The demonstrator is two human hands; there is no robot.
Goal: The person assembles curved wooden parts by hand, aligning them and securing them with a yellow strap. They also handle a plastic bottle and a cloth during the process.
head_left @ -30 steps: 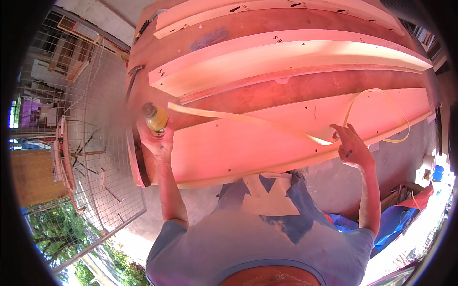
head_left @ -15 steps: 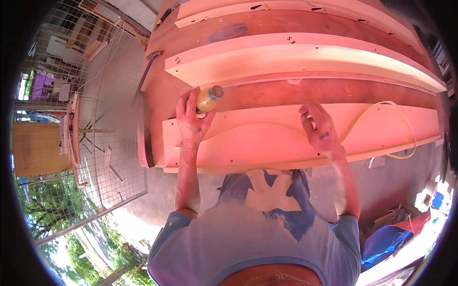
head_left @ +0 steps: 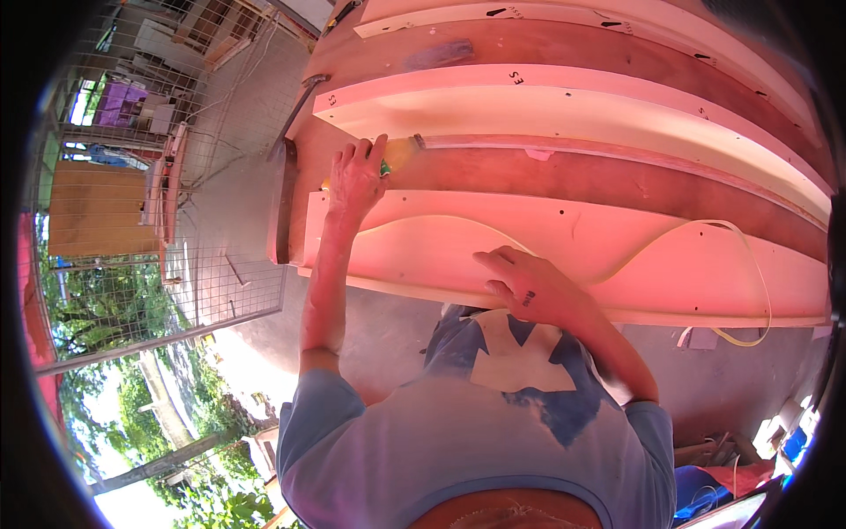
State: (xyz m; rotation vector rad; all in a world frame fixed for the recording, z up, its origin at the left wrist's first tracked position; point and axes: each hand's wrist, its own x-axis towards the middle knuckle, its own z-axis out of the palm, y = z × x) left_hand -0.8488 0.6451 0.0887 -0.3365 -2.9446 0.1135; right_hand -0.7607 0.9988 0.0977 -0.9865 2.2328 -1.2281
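My left hand [head_left: 357,181] is wrapped round a yellowish bottle [head_left: 404,155] with a green label and a dark cap. The bottle lies tilted on its side over the brown tabletop, between two long pale boards, its cap pointing right. Over the near board [head_left: 617,242] is my right hand [head_left: 524,280], its fingers pointing left and the thumb apart from them. I see nothing in that hand. A thin pale edging strip [head_left: 432,220] runs in a wavy line along this board, passes by my right hand and loops over the board's right end.
More long boards, such as the middle board [head_left: 546,101], lie across the brown table [head_left: 564,167]. A hammer [head_left: 304,101] rests at the table's left edge. Wire mesh fencing [head_left: 233,176] stands to the left. Blue sheeting [head_left: 701,494] lies at lower right.
My left hand has moved slightly up with the bottle, which has gone from leaning to lying flatter. My right hand has shifted left and down, its fingers straighter. The view has turned somewhat.
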